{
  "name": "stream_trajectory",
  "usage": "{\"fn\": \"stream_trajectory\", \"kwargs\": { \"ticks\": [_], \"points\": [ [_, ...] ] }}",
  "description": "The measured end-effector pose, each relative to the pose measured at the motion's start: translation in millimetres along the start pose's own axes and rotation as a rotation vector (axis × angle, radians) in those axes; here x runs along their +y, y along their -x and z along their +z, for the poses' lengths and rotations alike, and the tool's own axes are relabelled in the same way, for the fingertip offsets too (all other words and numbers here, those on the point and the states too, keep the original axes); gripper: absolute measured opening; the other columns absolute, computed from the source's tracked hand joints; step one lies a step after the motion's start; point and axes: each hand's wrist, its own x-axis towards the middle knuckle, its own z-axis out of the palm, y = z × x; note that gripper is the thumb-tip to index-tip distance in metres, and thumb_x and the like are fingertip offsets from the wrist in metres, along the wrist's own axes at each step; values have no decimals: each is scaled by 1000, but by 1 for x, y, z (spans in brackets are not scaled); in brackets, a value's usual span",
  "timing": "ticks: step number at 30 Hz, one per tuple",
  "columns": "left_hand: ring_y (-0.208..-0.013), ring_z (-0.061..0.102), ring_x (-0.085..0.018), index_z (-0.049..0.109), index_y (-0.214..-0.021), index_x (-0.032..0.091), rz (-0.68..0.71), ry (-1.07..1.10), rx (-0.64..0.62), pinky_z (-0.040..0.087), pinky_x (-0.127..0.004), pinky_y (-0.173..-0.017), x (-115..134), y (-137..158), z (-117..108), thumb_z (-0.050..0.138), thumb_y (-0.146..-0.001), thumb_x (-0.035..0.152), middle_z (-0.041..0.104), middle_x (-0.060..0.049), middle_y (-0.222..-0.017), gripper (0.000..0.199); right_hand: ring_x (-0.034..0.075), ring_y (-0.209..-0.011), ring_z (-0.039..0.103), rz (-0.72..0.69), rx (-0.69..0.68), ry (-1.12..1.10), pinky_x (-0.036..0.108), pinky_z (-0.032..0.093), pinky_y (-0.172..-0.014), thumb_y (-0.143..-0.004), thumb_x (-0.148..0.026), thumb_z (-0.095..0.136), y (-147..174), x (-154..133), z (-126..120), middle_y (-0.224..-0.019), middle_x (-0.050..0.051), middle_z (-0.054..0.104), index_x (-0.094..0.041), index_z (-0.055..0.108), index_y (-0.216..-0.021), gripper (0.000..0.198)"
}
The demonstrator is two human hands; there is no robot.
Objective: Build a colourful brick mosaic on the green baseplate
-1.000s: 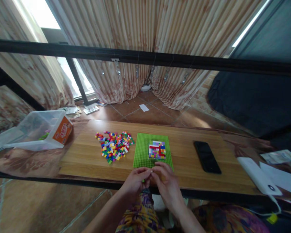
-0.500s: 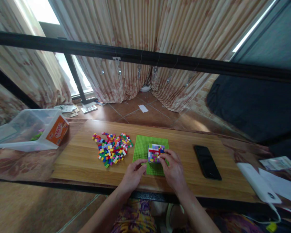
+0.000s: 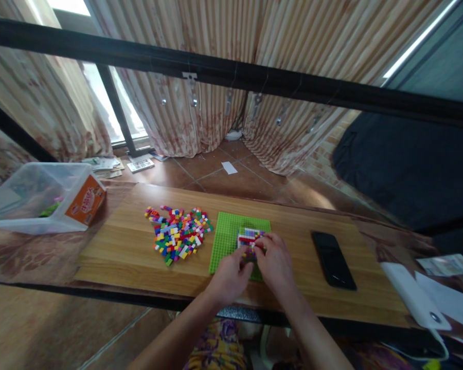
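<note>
On a green studded baseplate (image 3: 226,231) stands a low block of small multicoloured toy bricks (image 3: 250,233), with white, red and purple rows showing. My left hand (image 3: 231,277) is at its near left edge, fingers curled against it and thumb bent in front. From the right, my right hand (image 3: 274,262) reaches over the block, thumb and fingertips pinched together on its right part. Whatever lies between those fingertips is too small to make out. Both hands hide the block's near side. Left of the baseplate lies a loose pile of toy bricks (image 3: 181,234).
The wooden board (image 3: 127,257) lies on a cloth-covered table. A black phone (image 3: 334,259) rests to the right, with a white device (image 3: 414,295) on a cable beyond it. At far left stands a clear plastic box (image 3: 42,190) with an orange label. A black bar (image 3: 224,67) crosses behind.
My left hand has moved right and forward, from the baseplate's near left part to the brick block. My right hand stays at the block. The view has shifted slightly.
</note>
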Motion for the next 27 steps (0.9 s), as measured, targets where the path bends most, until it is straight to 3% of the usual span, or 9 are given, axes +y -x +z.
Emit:
{"fn": "stream_trajectory", "kwargs": {
  "ticks": [10,17,23,27],
  "points": [
    [-52,46,-15,61,-126,17,8,2,-7,29,-27,-54,-3,-6,11,53,-83,22,55,2,-60,44,23,-85,62,203,41,-326,38,47,-80,-81,-35,54,6,16,9,-91,8,67,-19,68,-86,22],
    [-53,49,-18,64,-125,20,4,53,40,37,-29,-61,-3,-6,13,58,-80,22,57,1,-57,46,22,-78,61,289,65,-341,36,46,-73,-77,-40,57,4,15,15,-88,8,68,-19,67,-84,25],
    [-64,58,-23,63,-125,21,4,169,70,43,-31,-70,-6,-3,16,60,-79,22,62,-1,-62,46,22,-74,62,355,22,-370,36,47,-72,-73,-40,61,-1,20,19,-83,7,69,-19,69,-82,24],
    [-55,53,-21,59,-131,19,-14,80,71,41,-32,-67,-6,-2,17,60,-79,23,57,0,-58,52,22,-73,64,380,12,-386,35,48,-70,-71,-39,63,-2,22,21,-80,6,70,-20,70,-81,22]
  ]
}}
